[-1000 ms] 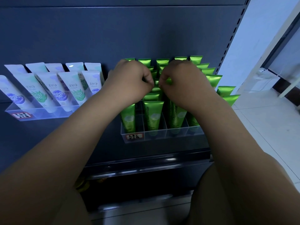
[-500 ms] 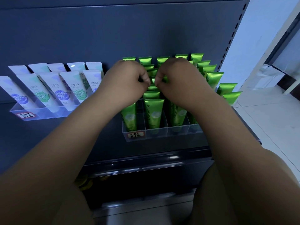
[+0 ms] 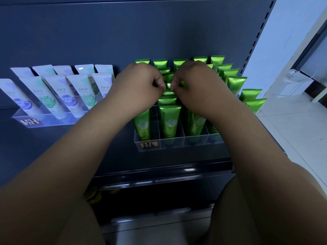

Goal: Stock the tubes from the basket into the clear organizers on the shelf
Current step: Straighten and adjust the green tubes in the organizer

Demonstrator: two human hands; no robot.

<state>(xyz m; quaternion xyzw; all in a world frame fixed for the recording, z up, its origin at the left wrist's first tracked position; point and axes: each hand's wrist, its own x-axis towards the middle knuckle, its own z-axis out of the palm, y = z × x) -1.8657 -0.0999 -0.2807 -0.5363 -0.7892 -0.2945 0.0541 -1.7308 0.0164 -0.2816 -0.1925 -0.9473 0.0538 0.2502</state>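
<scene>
both hands work at the middle of the clear organizer (image 3: 177, 145) of green chamomile tubes on the dark shelf (image 3: 106, 144). the left hand (image 3: 139, 85) and the right hand (image 3: 198, 85) have their fingers curled in, and each seems to pinch one end of the flat crimped top of a green tube (image 3: 169, 85) standing in a middle row. the step looks like seating this tube in its cell. to do it well, keep the top level between the two pinches, press straight down along the dividers, and keep the knuckles off the neighbouring tubes, which stand tightly packed and would likely tip. the white tubes (image 3: 70, 96) fill a separate organizer to the left. the basket is not in view.
</scene>
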